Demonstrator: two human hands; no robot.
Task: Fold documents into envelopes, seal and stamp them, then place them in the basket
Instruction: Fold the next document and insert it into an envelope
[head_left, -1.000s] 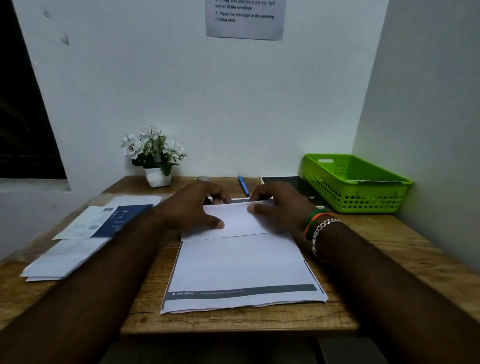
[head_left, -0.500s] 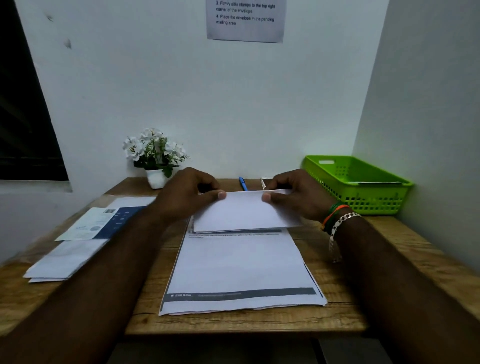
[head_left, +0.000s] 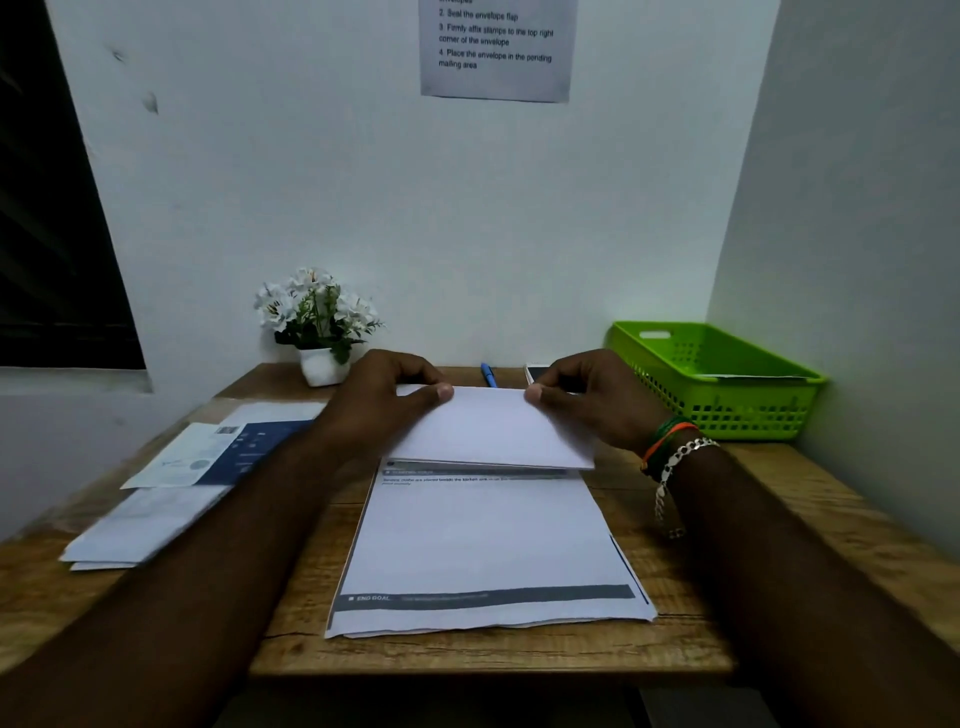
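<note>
1. the left hand (head_left: 382, 400) pinches the far left corner of the folded document (head_left: 493, 428), thumb on top and the other fingers curled behind the far edge.
2. the right hand (head_left: 592, 400) pinches the far right corner of the same document in the same way.
3. the folded document is held above the far part of the paper stack (head_left: 483, 545), in the middle of the wooden table (head_left: 727, 519). its long axis runs left to right, and its near edge, where two layers show, hangs lower than the far edge and points toward the person.
4. the paper stack lies flat with its long axis running near to far; a dark band is printed along its near end.
5. the green basket (head_left: 717, 379) stands at the far right corner, well apart from the hands, with something white inside.
6. envelopes (head_left: 171, 493) lie at the left of the table.
7. a small flower pot (head_left: 319, 322) and a blue pen (head_left: 488, 374) are at the far edge, near the wall.
</note>
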